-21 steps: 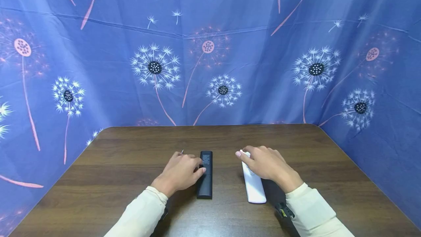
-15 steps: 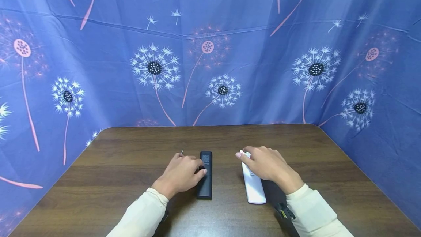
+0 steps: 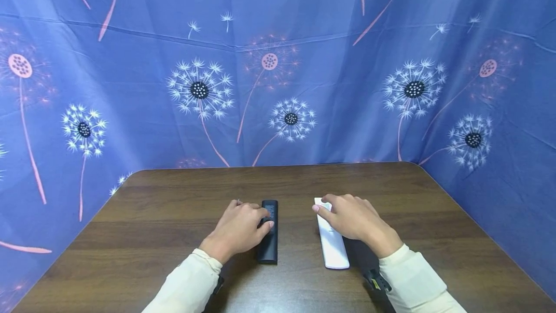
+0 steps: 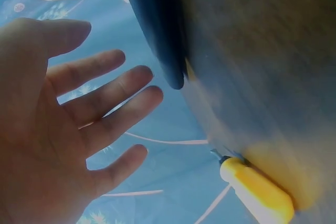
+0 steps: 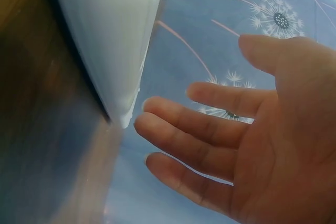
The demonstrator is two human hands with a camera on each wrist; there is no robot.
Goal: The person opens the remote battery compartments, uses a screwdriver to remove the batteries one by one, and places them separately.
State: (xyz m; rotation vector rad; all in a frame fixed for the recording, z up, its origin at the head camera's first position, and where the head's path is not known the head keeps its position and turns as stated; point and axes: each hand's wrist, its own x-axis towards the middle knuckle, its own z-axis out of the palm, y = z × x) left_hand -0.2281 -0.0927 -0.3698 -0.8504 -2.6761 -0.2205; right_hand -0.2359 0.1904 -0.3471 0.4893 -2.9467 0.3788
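Presently, left hand point(image 3: 240, 228) has fingers loosely spread, black remote point(image 3: 269, 248) below its thumb, yellow tool point(image 4: 260, 190) near its little finger. Right hand point(image 3: 354, 216), likewise spread and unclasped, hangs over white remote point(image 3: 334, 252).

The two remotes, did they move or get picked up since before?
The black remote, white remote and curtain slid slightly left together in the head view, so probably only that view turned. Nothing was taken hold of or let go. The remotes stayed on the table, with the left hand and right hand close by, holding nothing.
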